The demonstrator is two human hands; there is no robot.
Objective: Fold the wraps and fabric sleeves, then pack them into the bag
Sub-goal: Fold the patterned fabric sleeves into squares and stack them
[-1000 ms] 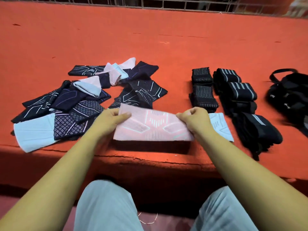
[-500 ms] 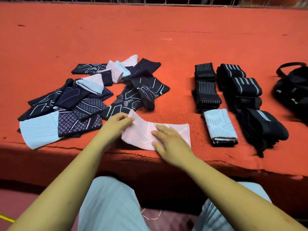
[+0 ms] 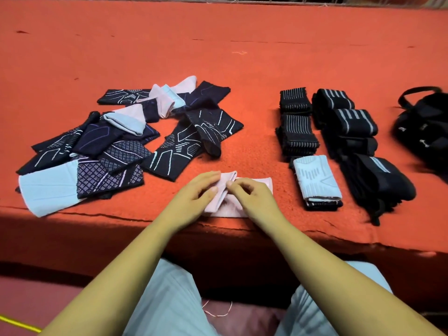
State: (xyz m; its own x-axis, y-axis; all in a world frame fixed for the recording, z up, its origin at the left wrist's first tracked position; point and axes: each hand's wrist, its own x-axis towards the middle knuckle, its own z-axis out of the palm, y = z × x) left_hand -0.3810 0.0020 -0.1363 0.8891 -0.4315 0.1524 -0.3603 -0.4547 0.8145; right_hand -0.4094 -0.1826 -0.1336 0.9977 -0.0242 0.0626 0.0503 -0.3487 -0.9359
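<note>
Near the front edge of the red carpeted ledge (image 3: 242,69) lies the one pink sleeve (image 3: 254,184), half doubled over and mostly covered by the two hands. The left hand (image 3: 194,194) has its fingers laid over the folded flap with the thumb closing against it from the side, so it grips the cloth. The right hand (image 3: 253,196) is curled, thumb and forefinger pinching the sleeve's edge where the fold meets. How the layers lie under the palms cannot be seen.

At the right border sits one black bag (image 3: 424,132), cut off by the frame; its opening cannot be made out. Between the bag and the hands stand the black striped wraps (image 3: 297,134): two flat ribbed stacks in one column and four rolled bundles in the next (the nearest of these blurs into dark cloth, so that count is rough). One folded pale blue sleeve (image 3: 317,178) rests on a dark folded piece (image 3: 323,205), of which only the near edge shows.

To the left spreads a loose pile of sleeves (image 3: 116,151), overlapping so much that an exact count is not possible; most are dark with pale line patterns, with some pale blue and pink ones among them. Two knees in pale trousers (image 3: 169,299) fill the bottom.
</note>
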